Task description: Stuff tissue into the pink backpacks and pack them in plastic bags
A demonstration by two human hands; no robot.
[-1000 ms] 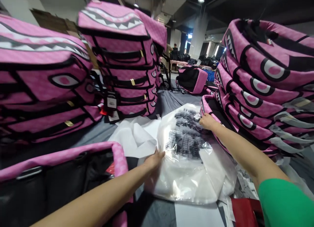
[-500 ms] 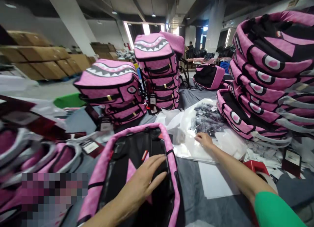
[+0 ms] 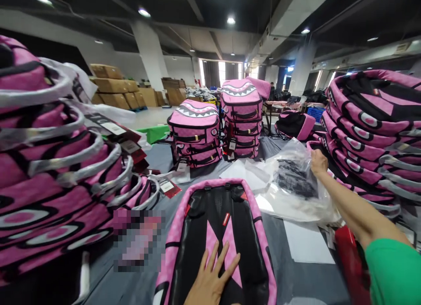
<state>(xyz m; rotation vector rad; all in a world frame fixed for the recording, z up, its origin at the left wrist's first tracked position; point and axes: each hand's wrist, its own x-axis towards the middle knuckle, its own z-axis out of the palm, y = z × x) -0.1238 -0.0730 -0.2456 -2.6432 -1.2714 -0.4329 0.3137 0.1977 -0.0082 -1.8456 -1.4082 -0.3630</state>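
A pink and black backpack (image 3: 259,243) lies on the grey-covered table in front of me, its black back panel and straps facing up. My left hand (image 3: 212,274) rests on the lower part of that panel with fingers spread. Farther right, my right hand (image 3: 319,162) is closed on the edge of a clear plastic bag (image 3: 269,208), partly lifting it. Inside the plastic lies dark printed material (image 3: 292,177); its exact kind is unclear. White paper sheets (image 3: 307,241) lie just below the bag.
Stacked pink backpacks stand at the left (image 3: 59,199), at the right (image 3: 368,134) and at the back (image 3: 241,112). Hang tags (image 3: 169,186) lie by the left stack. A red object (image 3: 350,252) sits under my right forearm. Cardboard boxes (image 3: 113,85) stand on the floor behind.
My view has swung left and up. The right hand has raised the plastic bag's edge up and to the right. My left hand now lies flat on the lower back panel.
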